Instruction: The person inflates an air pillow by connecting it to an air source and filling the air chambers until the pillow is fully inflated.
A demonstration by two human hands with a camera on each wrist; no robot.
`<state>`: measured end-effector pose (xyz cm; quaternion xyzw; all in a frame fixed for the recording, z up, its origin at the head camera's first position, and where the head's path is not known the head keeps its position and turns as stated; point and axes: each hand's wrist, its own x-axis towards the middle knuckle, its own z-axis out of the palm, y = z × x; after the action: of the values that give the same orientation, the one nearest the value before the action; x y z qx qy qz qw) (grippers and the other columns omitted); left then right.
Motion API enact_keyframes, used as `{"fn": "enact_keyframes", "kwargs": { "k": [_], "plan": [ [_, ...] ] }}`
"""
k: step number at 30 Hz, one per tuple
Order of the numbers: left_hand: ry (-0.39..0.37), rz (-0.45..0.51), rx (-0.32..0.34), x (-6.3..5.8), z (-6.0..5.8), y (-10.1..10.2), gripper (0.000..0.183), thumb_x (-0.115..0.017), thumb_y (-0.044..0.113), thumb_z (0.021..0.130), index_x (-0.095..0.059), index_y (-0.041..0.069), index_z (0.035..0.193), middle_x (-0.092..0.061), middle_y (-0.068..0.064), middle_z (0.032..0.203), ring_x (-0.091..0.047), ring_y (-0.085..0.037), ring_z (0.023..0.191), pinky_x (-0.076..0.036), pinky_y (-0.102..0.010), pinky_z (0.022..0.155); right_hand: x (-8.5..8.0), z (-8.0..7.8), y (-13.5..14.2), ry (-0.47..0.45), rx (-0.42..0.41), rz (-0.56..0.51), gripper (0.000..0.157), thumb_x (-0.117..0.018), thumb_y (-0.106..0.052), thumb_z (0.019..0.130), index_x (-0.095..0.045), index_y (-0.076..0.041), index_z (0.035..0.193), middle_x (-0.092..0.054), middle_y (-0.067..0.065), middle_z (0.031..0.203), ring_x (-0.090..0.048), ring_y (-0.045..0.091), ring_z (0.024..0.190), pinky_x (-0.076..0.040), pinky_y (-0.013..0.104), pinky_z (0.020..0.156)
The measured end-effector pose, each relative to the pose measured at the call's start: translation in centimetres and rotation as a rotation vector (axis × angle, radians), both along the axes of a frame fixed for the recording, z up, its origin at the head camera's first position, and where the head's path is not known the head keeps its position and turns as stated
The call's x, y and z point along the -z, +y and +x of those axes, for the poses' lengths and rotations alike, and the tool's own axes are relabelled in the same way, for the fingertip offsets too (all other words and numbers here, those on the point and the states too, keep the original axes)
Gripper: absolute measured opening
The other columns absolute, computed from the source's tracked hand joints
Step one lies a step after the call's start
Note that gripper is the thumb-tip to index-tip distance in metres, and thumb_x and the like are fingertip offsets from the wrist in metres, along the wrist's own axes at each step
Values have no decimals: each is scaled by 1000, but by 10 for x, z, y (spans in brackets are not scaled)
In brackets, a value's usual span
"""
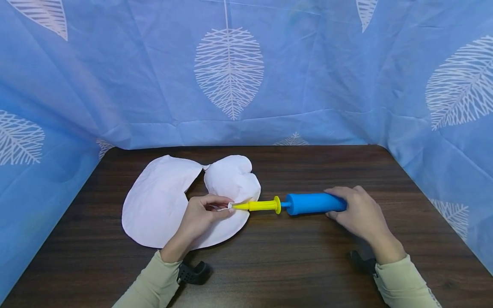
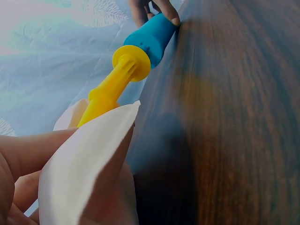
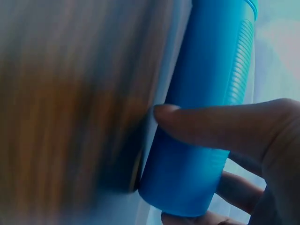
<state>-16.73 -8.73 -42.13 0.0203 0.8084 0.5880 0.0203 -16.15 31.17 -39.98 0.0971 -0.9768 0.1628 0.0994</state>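
A flat, curved white inflatable with a seamed edge lies on the table at left centre. My left hand pinches its small white mouth around the tip of a hand air pump's yellow nozzle. In the left wrist view, a fold of white material hides the nozzle's tip. My right hand grips the far end of the pump's blue barrel. Its thumb lies across the barrel in the right wrist view. A short blue rod shows between barrel and yellow flange.
The dark wood-grain table reaches back to a blue curtain with white leaf prints, which also hangs along both sides. Black bands sit at both wrists, by the light sleeves.
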Motion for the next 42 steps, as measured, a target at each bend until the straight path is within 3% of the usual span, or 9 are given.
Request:
{"fn": "enact_keyframes", "kwargs": {
  "k": [4, 13, 25, 36, 42],
  "plan": [
    [-9, -9, 3, -1, 1, 1, 19, -90, 11, 86, -87, 11, 105, -83, -3, 97, -66, -12, 93, -52, -25, 83, 1, 2, -17, 24, -53, 24, 59, -93, -17, 82, -74, -13, 138, -73, 18, 137, -60, 38, 109, -55, 64, 85],
    [13, -18, 27, -1, -1, 2, 19, -91, 11, 85, -87, 11, 104, -83, -4, 103, -66, -11, 89, -52, -23, 80, 0, 3, -13, 5, -31, 40, 60, -94, -26, 82, -74, -19, 138, -74, 16, 135, -65, 40, 115, -58, 66, 82],
    [15, 16, 41, 0, 0, 2, 21, -90, 9, 85, -86, 10, 106, -84, -6, 100, -68, -11, 91, -53, -21, 81, -3, -3, 32, -130, 120, 12, 62, -90, -26, 85, -70, -19, 143, -63, 34, 142, -62, 58, 118, -55, 67, 71],
    [18, 11, 27, 1, -2, 0, 21, -90, 9, 85, -86, 10, 105, -83, -5, 94, -71, -10, 90, -52, -20, 80, -3, -4, 74, -146, 264, 3, 63, -85, -21, 86, -67, -16, 146, -56, 42, 144, -58, 66, 113, -50, 66, 69],
    [-6, 20, 13, 1, -2, -2, 22, -90, 10, 85, -86, 9, 106, -83, -5, 95, -70, -11, 91, -53, -20, 81, 0, -5, 74, -121, 264, -16, 61, -84, -17, 87, -67, -14, 145, -56, 42, 145, -56, 66, 117, -50, 73, 77]
  ]
}}
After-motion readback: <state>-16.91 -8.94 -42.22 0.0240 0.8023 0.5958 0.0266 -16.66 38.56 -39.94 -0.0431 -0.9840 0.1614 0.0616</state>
